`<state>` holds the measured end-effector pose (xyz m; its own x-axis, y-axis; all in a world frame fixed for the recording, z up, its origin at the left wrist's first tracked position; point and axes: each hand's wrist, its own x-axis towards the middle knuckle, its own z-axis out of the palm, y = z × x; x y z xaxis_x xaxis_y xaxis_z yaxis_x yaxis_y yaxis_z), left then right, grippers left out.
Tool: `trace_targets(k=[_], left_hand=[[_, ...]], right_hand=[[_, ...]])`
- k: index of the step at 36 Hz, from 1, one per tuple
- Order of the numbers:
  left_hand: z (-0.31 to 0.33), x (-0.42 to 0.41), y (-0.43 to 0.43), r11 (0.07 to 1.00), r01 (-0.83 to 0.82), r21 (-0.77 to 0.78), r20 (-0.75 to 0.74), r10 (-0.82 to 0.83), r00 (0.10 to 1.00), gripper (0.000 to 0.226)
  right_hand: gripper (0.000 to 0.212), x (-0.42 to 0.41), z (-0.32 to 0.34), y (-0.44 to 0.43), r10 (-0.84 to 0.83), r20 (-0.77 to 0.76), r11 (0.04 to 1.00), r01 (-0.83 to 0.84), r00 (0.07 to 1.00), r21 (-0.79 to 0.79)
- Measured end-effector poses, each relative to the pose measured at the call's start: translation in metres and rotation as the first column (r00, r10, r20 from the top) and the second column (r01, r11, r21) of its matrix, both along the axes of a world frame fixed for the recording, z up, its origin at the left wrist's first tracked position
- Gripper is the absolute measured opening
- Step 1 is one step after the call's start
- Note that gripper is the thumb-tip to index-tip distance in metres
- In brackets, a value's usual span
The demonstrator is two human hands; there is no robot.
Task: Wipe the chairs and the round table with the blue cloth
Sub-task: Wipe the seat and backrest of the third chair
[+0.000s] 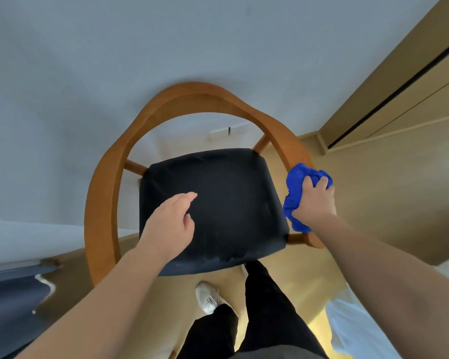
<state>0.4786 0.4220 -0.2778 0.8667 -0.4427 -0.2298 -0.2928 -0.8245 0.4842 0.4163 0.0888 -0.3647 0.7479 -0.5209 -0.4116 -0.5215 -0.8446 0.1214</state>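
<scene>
A wooden chair (197, 99) with a curved back-and-arm rail and a black seat cushion (233, 193) stands below me, its back toward a white wall. My right hand (315, 200) grips a bunched blue cloth (297, 182) and presses it on the chair's right arm rail. My left hand (170, 224) hovers over the left part of the black seat, fingers relaxed and holding nothing. No round table is in view.
A white wall (114, 60) is behind the chair, and tan wooden panelling (399, 99) runs along the right. My legs and a white shoe (208, 296) stand on the wood floor in front of the seat. White fabric (353, 330) lies at the lower right.
</scene>
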Motion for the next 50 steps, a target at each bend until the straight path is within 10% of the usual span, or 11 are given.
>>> trace_targets(k=[23, 43, 50], left_hand=[[0.000, -0.010, 0.031, 0.992, 0.117, 0.042, 0.026, -0.118, 0.993, 0.045], [-0.035, 0.114, 0.094, 0.916, -0.120, 0.382, 0.077, 0.098, 0.992, 0.064], [-0.069, 0.156, 0.115, 0.827, -0.091, 0.554, 0.032, 0.089, 0.996, 0.077]], right_hand=[[0.066, -0.084, 0.027, 0.029, -0.143, -0.049, 0.985, 0.147, 0.989, 0.088], [0.057, 0.152, 0.011, 0.097, -0.404, 0.324, 0.815, 0.177, 0.855, 0.551], [0.075, 0.239, -0.025, 0.108, -0.666, 0.363, 0.679, 0.329, 0.652, 0.656]])
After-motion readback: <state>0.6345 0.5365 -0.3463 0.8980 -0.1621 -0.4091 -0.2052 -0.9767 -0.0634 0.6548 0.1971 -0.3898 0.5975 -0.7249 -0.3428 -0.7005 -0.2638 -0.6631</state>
